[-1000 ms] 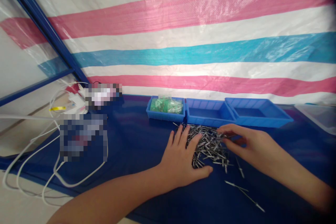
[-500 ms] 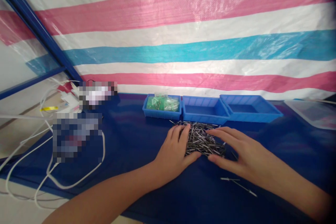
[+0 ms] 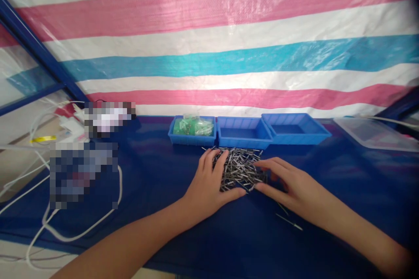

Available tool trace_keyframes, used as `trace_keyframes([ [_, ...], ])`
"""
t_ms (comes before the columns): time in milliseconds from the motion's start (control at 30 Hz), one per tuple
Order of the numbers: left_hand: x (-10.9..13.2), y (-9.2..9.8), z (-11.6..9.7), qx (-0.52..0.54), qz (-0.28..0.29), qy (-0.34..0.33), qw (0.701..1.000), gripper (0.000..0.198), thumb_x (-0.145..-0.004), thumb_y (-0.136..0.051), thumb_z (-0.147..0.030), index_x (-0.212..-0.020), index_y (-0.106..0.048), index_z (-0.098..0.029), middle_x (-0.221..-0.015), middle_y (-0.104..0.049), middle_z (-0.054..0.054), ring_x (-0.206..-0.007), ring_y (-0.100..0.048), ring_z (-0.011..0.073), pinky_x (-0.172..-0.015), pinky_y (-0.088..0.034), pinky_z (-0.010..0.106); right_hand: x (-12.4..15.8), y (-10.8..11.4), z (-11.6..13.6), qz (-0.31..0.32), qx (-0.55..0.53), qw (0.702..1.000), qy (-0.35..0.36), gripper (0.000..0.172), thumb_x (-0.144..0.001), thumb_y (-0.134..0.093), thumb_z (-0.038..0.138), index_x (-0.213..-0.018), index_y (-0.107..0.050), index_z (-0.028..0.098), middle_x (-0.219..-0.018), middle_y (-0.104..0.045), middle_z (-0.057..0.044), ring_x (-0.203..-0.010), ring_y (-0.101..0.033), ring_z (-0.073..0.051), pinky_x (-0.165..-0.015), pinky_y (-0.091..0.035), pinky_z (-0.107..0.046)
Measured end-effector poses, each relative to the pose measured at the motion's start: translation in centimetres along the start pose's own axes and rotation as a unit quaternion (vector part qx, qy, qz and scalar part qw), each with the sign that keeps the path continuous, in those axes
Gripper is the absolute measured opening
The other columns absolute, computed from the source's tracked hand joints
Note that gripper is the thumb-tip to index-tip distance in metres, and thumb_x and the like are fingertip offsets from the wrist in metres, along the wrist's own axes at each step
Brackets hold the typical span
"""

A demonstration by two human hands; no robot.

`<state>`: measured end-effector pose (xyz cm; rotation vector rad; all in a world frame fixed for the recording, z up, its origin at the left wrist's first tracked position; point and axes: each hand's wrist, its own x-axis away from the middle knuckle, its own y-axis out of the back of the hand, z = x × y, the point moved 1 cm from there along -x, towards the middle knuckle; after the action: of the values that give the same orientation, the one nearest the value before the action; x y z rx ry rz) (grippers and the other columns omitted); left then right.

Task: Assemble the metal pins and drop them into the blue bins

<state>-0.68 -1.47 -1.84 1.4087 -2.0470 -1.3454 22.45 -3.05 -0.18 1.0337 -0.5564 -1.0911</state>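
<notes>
A heap of thin metal pins [image 3: 240,166] lies on the blue table cover [image 3: 157,174], just in front of the blue bins. My left hand [image 3: 206,185] rests flat against the heap's left side, fingers spread, thumb under its near edge. On the right side my right hand [image 3: 288,183] lies flat against the heap with its fingers stretched out. The two hands cup the pile between them. A couple of loose pins [image 3: 288,221] lie near my right wrist.
Three blue bins stand in a row behind the heap: the left bin [image 3: 192,130] holds green bagged parts, while the middle bin [image 3: 242,132] and right bin [image 3: 294,128] look empty. A clear tray [image 3: 373,134] sits far right. White cables [image 3: 75,231] trail at left. Striped tarp behind.
Both hands have drawn together around the pins, pushing the scattered ones into a tighter heap. Fewer loose pins lie by my right wrist. The camera has shifted a little.
</notes>
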Motion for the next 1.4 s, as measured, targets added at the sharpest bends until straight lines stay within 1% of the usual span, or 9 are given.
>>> trace_keyframes([
  [233,-0.5,0.9,-0.1,0.000,0.010,0.001,1.000,0.096,-0.068,-0.061,-0.071,-0.143,-0.030,-0.020,-0.145,-0.029,0.016,-0.138,-0.019,0.0367,-0.112,-0.025,0.056,4.6,0.5,-0.9,0.124,-0.002,0.992,-0.019,0.017,-0.091,-0.048,0.037,-0.095,-0.062,0.027,-0.091,-0.062,-0.003,-0.079,-0.062,-0.015,-0.070,-0.051,-0.028],
  [433,-0.6,0.8,0.2,-0.022,0.009,-0.015,1.000,0.100,-0.067,-0.055,-0.076,-0.143,-0.030,-0.016,-0.143,-0.031,0.018,-0.137,-0.021,0.0365,-0.111,-0.026,0.056,2.6,-1.3,-0.4,0.033,0.010,0.998,0.043,0.024,-0.096,-0.039,0.029,-0.097,-0.063,0.024,-0.095,-0.063,-0.005,-0.084,-0.062,-0.018,-0.076,-0.050,-0.031],
  [567,0.3,0.4,-0.7,-0.073,0.001,-0.105,0.992,0.105,-0.060,-0.057,-0.080,-0.140,-0.035,-0.015,-0.143,-0.033,0.020,-0.137,-0.018,0.0410,-0.110,-0.017,0.063,0.2,-1.9,0.1,-0.043,0.004,0.995,0.087,0.020,-0.094,-0.044,0.026,-0.095,-0.063,0.021,-0.096,-0.065,-0.007,-0.088,-0.061,-0.019,-0.079,-0.049,-0.032],
  [633,0.7,0.0,-1.5,-0.089,-0.013,-0.152,0.984,0.096,-0.062,-0.059,-0.078,-0.134,-0.043,-0.016,-0.139,-0.038,0.018,-0.136,-0.020,0.0411,-0.109,-0.015,0.065,-0.5,-1.6,0.5,-0.061,-0.024,0.994,0.091,0.018,-0.093,-0.045,0.025,-0.091,-0.063,0.020,-0.092,-0.064,-0.006,-0.084,-0.061,-0.018,-0.076,-0.048,-0.031],
  [733,1.2,-0.3,-2.4,-0.098,-0.056,-0.186,0.976,0.060,-0.072,-0.062,-0.064,-0.111,-0.058,-0.019,-0.126,-0.050,0.013,-0.125,-0.035,0.0351,-0.105,-0.026,0.056,-1.3,-0.5,0.9,-0.098,-0.073,0.991,0.053,0.016,-0.091,-0.048,0.026,-0.087,-0.062,0.020,-0.083,-0.063,-0.004,-0.073,-0.058,-0.015,-0.066,-0.046,-0.028],
  [867,1.2,0.0,-2.7,-0.117,-0.054,-0.187,0.974,0.027,-0.081,-0.061,-0.048,-0.082,-0.061,-0.020,-0.095,-0.060,0.004,-0.094,-0.050,0.0234,-0.082,-0.037,0.041,-2.9,0.6,0.7,-0.111,-0.102,0.988,-0.007,0.016,-0.087,-0.051,0.027,-0.082,-0.063,0.019,-0.073,-0.063,-0.001,-0.064,-0.055,-0.014,-0.059,-0.042,-0.027],
  [967,1.3,0.2,-3.2,-0.128,0.007,-0.247,0.961,0.019,-0.089,-0.053,-0.039,-0.090,-0.064,-0.024,-0.090,-0.061,0.002,-0.087,-0.049,0.0188,-0.075,-0.034,0.035,-4.8,0.6,0.7,-0.098,-0.117,0.988,-0.007,0.018,-0.085,-0.051,0.027,-0.078,-0.064,0.018,-0.069,-0.063,-0.001,-0.061,-0.054,-0.014,-0.058,-0.040,-0.027],
  [1133,1.2,-1.0,-5.0,-0.135,0.055,-0.347,0.926,0.025,-0.094,-0.046,-0.034,-0.116,-0.059,-0.031,-0.115,-0.059,0.001,-0.097,-0.050,0.0180,-0.075,-0.033,0.034,-6.7,0.2,1.0,-0.097,-0.141,0.985,0.008,0.024,-0.086,-0.047,0.030,-0.077,-0.065,0.016,-0.062,-0.060,-0.001,-0.060,-0.054,-0.015,-0.058,-0.041,-0.027],
  [1400,-0.5,-2.5,-6.2,-0.194,0.028,-0.353,0.915,0.018,-0.095,-0.045,-0.017,-0.092,-0.063,-0.020,-0.086,-0.062,0.002,-0.081,-0.051,0.0150,-0.070,-0.031,0.033,-5.6,-0.1,0.3,-0.112,-0.147,0.983,-0.016,0.024,-0.086,-0.049,0.033,-0.082,-0.067,0.016,-0.076,-0.068,-0.004,-0.068,-0.059,-0.017,-0.064,-0.045,-0.028],
])
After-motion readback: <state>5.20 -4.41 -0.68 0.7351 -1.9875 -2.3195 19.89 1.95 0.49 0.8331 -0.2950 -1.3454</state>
